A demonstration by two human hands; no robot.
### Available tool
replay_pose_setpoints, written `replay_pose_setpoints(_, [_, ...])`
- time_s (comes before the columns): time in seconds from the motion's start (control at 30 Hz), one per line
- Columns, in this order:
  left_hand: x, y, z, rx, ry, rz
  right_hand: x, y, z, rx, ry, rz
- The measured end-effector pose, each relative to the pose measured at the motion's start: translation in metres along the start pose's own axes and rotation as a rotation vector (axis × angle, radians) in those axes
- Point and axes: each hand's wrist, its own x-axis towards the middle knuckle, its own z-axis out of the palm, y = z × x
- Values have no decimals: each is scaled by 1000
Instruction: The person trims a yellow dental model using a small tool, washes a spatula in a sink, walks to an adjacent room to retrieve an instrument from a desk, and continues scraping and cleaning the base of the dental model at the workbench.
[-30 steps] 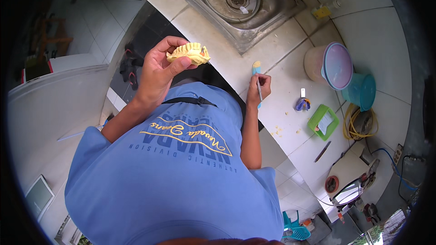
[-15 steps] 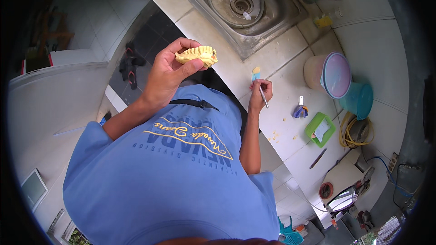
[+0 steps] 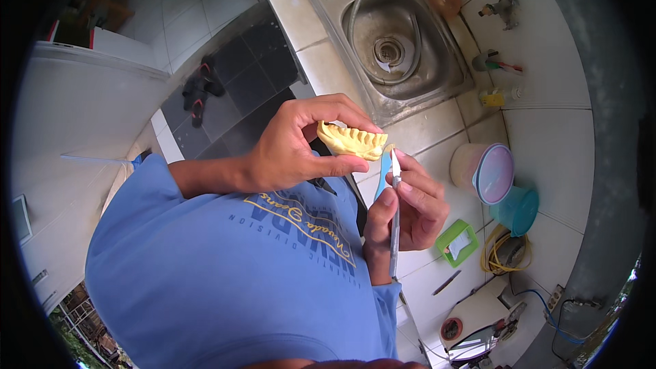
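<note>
My left hand (image 3: 290, 143) grips a yellow plaster dental cast (image 3: 348, 140) between thumb and fingers, its row of teeth facing up and away from me. Just right of it, my right hand (image 3: 413, 208) is closed around a slim silver knife (image 3: 395, 232), with the blade pointing up. The blade's tip is close to the cast's right end; contact between them I cannot make out. Behind the knife shows a light blue strip-shaped tool (image 3: 384, 176) with a yellowish end, seemingly on the counter, partly hidden by my right hand.
Beyond my hands is a steel sink (image 3: 369, 20) with a hose in it. On the tiled counter (image 3: 427, 130) stand a lidded tub (image 3: 471, 167), a teal container (image 3: 516, 210) and a green tray (image 3: 458, 242). A yellow cord (image 3: 493, 253) and a thin dark tool (image 3: 447, 282) lie nearer.
My right hand has lifted the knife off the counter area and brought it up beside the cast. My left hand has moved right and lower, turning the cast. The view has shifted.
</note>
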Motion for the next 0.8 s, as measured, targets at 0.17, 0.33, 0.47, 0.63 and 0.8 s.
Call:
replay_pose_setpoints(0.17, [-5,6,-3,189,18,202,5,-4,8,-47,-46,-44])
replay_pose_setpoints(0.33, [-7,9,-4,255,45,254,4,-7,9,-107,-94,-73])
replay_pose_setpoints(0.47, [-10,7,-6,279,64,270,3,-9,12,-142,-111,-56])
replay_pose_setpoints(0.63, [-11,9,-7,284,52,276,3,-12,12,-170,-123,-57])
replay_pose_setpoints(0.8, [-13,9,-8,289,47,268,2,-13,12,-190,-132,-58])
